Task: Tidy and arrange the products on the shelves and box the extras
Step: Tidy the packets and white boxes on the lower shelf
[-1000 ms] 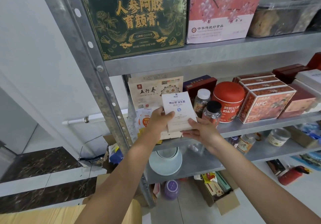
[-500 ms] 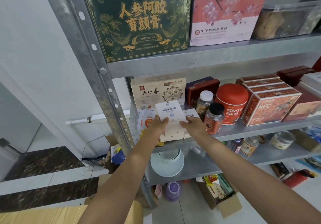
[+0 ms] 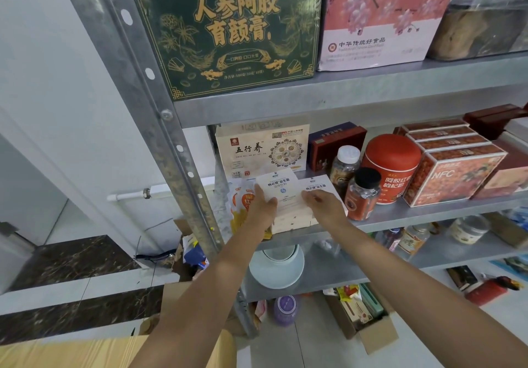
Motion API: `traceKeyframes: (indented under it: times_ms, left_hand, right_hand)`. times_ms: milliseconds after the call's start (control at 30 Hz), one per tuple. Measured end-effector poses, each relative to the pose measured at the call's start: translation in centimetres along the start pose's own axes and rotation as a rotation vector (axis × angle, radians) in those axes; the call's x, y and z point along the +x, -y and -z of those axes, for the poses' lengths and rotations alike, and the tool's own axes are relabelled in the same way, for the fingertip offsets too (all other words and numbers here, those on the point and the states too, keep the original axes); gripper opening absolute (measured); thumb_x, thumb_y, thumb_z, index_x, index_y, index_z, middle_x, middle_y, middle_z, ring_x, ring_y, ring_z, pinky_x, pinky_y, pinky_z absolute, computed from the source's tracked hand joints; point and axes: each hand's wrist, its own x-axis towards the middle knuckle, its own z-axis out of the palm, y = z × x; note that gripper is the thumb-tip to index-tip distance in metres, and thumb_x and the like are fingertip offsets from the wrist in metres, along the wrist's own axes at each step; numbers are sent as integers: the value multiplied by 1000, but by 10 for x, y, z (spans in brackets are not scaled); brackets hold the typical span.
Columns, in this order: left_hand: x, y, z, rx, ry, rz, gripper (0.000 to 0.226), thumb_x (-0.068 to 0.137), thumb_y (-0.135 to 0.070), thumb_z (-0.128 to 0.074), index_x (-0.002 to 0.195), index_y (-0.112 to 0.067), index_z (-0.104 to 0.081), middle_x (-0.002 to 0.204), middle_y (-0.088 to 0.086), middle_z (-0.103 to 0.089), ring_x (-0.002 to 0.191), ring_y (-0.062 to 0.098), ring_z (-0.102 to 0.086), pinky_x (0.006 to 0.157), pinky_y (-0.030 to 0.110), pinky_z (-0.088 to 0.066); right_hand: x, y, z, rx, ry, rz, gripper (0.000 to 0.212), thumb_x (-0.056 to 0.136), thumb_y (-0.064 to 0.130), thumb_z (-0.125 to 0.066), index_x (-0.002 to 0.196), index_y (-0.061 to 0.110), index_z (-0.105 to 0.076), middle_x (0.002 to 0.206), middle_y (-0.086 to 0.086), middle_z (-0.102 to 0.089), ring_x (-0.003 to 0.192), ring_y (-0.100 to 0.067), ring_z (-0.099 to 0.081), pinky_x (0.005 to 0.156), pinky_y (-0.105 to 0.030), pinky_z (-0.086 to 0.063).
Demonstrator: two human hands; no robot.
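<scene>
A white box (image 3: 281, 189) with blue print lies on a stack of cream boxes (image 3: 290, 220) at the left end of the middle shelf (image 3: 428, 213). My left hand (image 3: 264, 206) holds this box at its left edge, thumb on top. My right hand (image 3: 324, 204) rests with straight fingers on its right side. A second white box (image 3: 321, 185) of the same kind lies just behind my right hand, partly hidden by it. Orange packets (image 3: 241, 204) stand left of the stack.
Behind stand a cream gift box (image 3: 263, 147), two jars (image 3: 363, 193), a red tin (image 3: 391, 162) and red NFC boxes (image 3: 454, 173). Green and pink boxes fill the top shelf. An open carton (image 3: 371, 330) sits on the floor below, next to the steel upright (image 3: 160, 104).
Both hands have lowered the white box from upright in front of the shelf onto the cream stack, and the second white box has come into view.
</scene>
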Motion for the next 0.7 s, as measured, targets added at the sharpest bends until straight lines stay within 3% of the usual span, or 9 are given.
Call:
traceKeyframes:
  times_ms: [67, 133, 233, 333, 400, 433, 500, 567, 700]
  left_hand:
    - [-1, 5, -2, 329, -110, -179, 67, 105, -18, -37, 157, -24, 5, 158, 16, -20, 130, 30, -42, 99, 28, -44]
    - [2, 10, -3, 550, -179, -349, 58, 106, -22, -35, 157, -28, -7, 163, 13, -3, 149, 34, -10, 117, 42, -21]
    - [9, 19, -1, 689, -4, -393, 53, 104, -44, -29, 155, -28, -20, 165, 5, 3, 151, 30, 0, 120, 47, -20]
    - [14, 25, 3, 673, 3, -384, 63, 100, -56, -30, 155, -31, -15, 165, 3, 5, 151, 27, -6, 116, 49, -28]
    - [17, 23, 5, 728, 12, -371, 62, 101, -55, -29, 156, -31, -12, 165, 4, 6, 151, 30, -5, 118, 49, -23]
    - [18, 22, 6, 756, 20, -357, 62, 102, -54, -27, 156, -30, -10, 165, 4, 7, 151, 31, -1, 120, 48, -18]
    - [17, 19, 6, 776, 13, -338, 61, 103, -52, -26, 157, -30, -8, 165, 4, 9, 151, 32, 8, 120, 48, -8]
    - [14, 18, 5, 781, -23, -349, 59, 104, -49, -26, 156, -28, -11, 165, 4, 7, 150, 30, 12, 120, 47, -5]
    - [11, 15, 2, 782, -50, -366, 54, 106, -42, -27, 155, -23, -16, 163, 5, -5, 149, 30, 4, 120, 46, -11]
  right_hand:
    - [-3, -13, 4, -193, -167, 139, 25, 100, 16, -47, 97, 4, -69, 100, -13, -65, 102, -30, -55, 86, -35, -41]
    - [-6, -29, 12, -459, -146, 250, 39, 98, 9, -48, 136, 6, -53, 142, -18, -48, 134, -32, -39, 109, -38, -32]
    - [-12, -60, 14, -785, 147, 288, 69, 97, 15, -49, 156, 14, -13, 164, -6, -6, 151, -22, -3, 120, -33, -1]
    - [-21, -81, 10, -933, 138, 340, 78, 95, 15, -52, 156, 14, -2, 163, -5, 6, 151, -21, 6, 115, -31, 14]
    - [-29, -84, 10, -933, 40, 388, 78, 88, 10, -64, 153, 9, -22, 162, -10, -15, 150, -26, -15, 118, -36, 0]
    - [-32, -83, 10, -918, -9, 411, 76, 77, 7, -76, 145, 5, -41, 153, -15, -36, 142, -32, -35, 117, -41, -18]
    - [-36, -83, 10, -895, -107, 494, 69, 49, 3, -92, 114, 3, -68, 119, -18, -66, 108, -36, -65, 94, -48, -50]
    - [-40, -84, 12, -888, -168, 558, 63, 41, 1, -94, 100, 5, -71, 103, -15, -70, 92, -35, -69, 81, -46, -57]
    - [-50, -86, 18, -847, -271, 623, 64, 46, -4, -92, 106, -1, -72, 110, -18, -71, 100, -34, -69, 89, -50, -53]
